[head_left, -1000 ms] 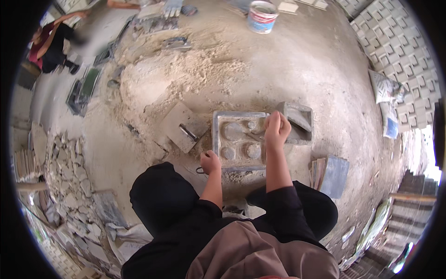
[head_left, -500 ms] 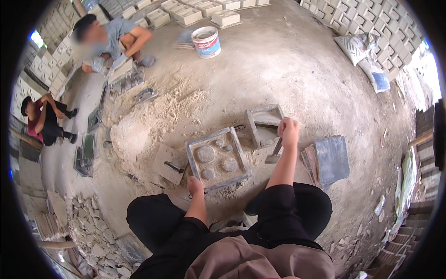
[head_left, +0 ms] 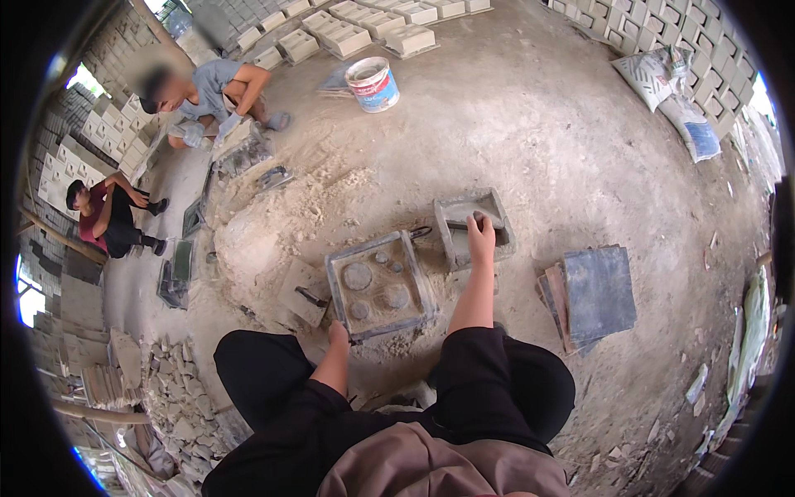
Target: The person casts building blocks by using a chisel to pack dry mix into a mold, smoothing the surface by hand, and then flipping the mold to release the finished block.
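A square grey mould lies on the ground in front of me, sandy inside, with several round raised discs of different sizes. My left hand is closed at its near left corner; the fingers are partly hidden. Farther right sits a shallow rectangular tray with a dark bar across its inside. Over the tray, my right hand is closed, with a dark bit showing at the fingertips; what it grips is mostly hidden. A flat board with a dark handle rests left of the mould.
Flat dark plates are stacked to the right. Loose sand is heaped at the left. A bucket and rows of pale blocks stand farther off. Two people sit or squat at the left. Sacks lie at far right.
My right hand has moved left over the tray; the hammer-like tool that hung below it is now mostly out of sight. My left hand stays at the mould's corner. The view has shifted slightly.
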